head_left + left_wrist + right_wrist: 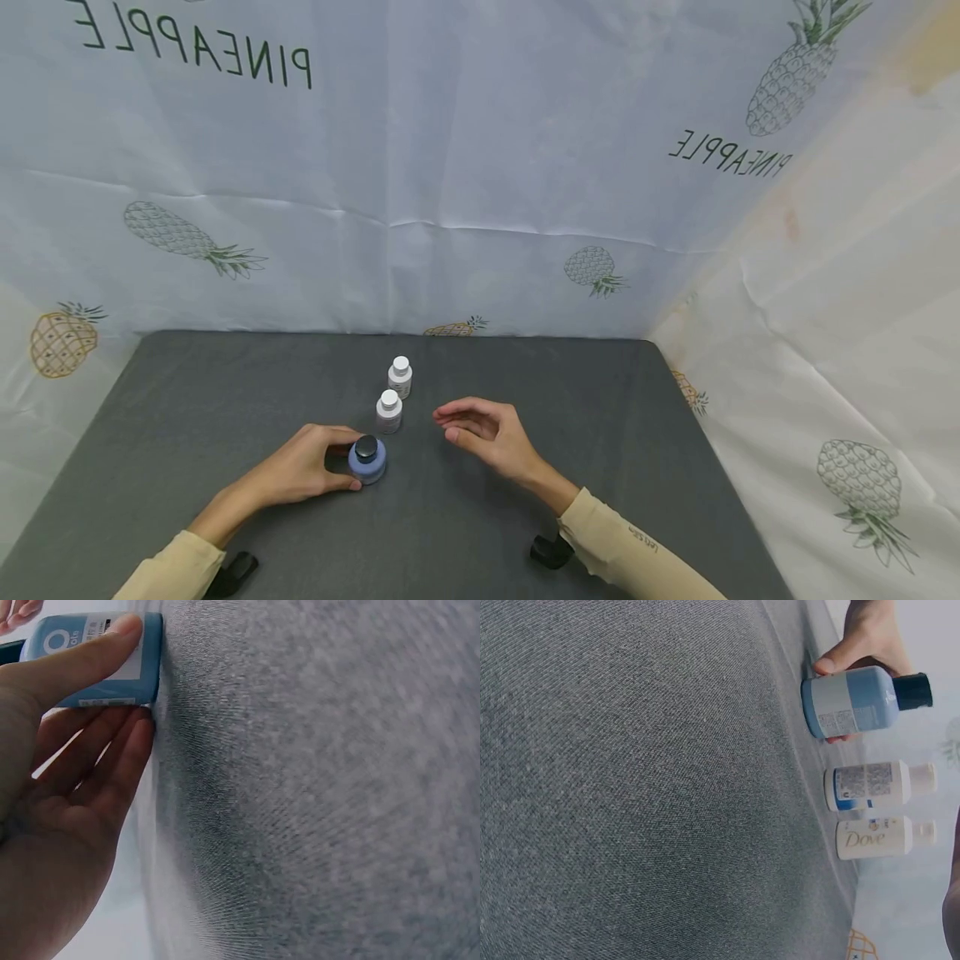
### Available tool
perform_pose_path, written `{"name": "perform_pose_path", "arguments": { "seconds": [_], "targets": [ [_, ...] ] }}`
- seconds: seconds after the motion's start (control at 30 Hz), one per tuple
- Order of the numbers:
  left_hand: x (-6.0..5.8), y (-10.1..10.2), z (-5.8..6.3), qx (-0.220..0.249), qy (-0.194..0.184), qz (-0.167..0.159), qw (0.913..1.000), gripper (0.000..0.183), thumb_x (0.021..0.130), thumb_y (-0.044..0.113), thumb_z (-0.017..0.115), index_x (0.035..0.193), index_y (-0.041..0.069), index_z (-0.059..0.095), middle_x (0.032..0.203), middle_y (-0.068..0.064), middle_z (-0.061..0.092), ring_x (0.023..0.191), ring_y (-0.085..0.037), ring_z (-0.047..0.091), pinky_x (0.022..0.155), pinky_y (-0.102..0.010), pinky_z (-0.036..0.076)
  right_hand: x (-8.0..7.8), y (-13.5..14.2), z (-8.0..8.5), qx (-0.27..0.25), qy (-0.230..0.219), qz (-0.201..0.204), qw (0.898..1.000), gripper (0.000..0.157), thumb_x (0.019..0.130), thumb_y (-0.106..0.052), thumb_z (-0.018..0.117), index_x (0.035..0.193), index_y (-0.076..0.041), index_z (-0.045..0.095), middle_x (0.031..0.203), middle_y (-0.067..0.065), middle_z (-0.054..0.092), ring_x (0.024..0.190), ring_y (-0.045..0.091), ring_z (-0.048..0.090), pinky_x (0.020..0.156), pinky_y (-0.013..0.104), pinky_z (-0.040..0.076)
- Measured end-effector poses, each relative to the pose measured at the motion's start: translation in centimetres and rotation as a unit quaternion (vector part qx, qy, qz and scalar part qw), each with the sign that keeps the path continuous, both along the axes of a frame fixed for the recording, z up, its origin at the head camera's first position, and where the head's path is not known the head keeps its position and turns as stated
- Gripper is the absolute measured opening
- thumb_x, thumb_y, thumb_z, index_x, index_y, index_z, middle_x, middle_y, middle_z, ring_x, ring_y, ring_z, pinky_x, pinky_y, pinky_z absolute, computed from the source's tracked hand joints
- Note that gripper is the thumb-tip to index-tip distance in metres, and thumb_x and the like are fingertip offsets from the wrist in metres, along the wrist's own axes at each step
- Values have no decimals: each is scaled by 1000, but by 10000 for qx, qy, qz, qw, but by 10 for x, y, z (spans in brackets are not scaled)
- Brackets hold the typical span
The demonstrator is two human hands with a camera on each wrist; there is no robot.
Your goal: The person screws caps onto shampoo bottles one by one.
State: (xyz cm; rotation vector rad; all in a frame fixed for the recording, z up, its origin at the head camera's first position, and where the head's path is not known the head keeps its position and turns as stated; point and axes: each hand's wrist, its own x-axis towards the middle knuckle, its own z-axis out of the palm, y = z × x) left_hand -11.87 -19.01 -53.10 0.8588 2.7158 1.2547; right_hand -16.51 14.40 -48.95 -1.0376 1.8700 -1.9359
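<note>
My left hand grips a blue bottle with a black cap, thumb on one side and fingers on the other. In the left wrist view the thumb lies over the label of the blue bottle, whose base is right at the tabletop. Behind it, two small white bottles stand upright one after the other: a nearer white bottle and a farther white bottle, marked "Dove" in the right wrist view. Held above the table to the right of the bottles, my right hand has loosely bent fingers and nothing in them.
The dark grey tabletop has its far edge against a hanging white cloth printed with pineapples. More of this cloth hangs along the right side. A black strap is at the right wrist.
</note>
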Motion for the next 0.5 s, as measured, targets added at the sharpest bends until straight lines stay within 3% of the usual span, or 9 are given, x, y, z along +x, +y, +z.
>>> {"name": "perform_pose_path", "arguments": {
  "seconds": [0.23, 0.37, 0.5],
  "targets": [
    [3, 2, -2, 56, 465, -12, 9989, 45, 75, 24, 101, 115, 19, 82, 109, 10, 80, 103, 0, 71, 90, -31, 62, 1, 1, -3, 33, -40, 13, 10000, 33, 103, 0, 70, 129, 18, 64, 128, 47, 63, 121, 8, 74, 103, 25, 63],
    [3, 1, -2, 38, 332, -31, 9994, 49, 75, 26, 102, 118, 16, 81, 112, 7, 79, 105, 1, 70, 92, -29, 63, 1, 1, -4, 34, -74, 19, 10000, 34, 103, -1, 70, 129, 18, 64, 128, 48, 63, 121, 4, 73, 104, 25, 62],
    [3, -4, 6, 26, -68, -197, 9998, 58, 79, 28, 99, 128, 8, 77, 120, -1, 78, 109, -3, 72, 92, -29, 65, 1, 1, -3, 24, -114, 18, 9999, 33, 103, -1, 71, 129, 18, 64, 128, 48, 62, 121, 6, 73, 104, 25, 62]
  ]
}}
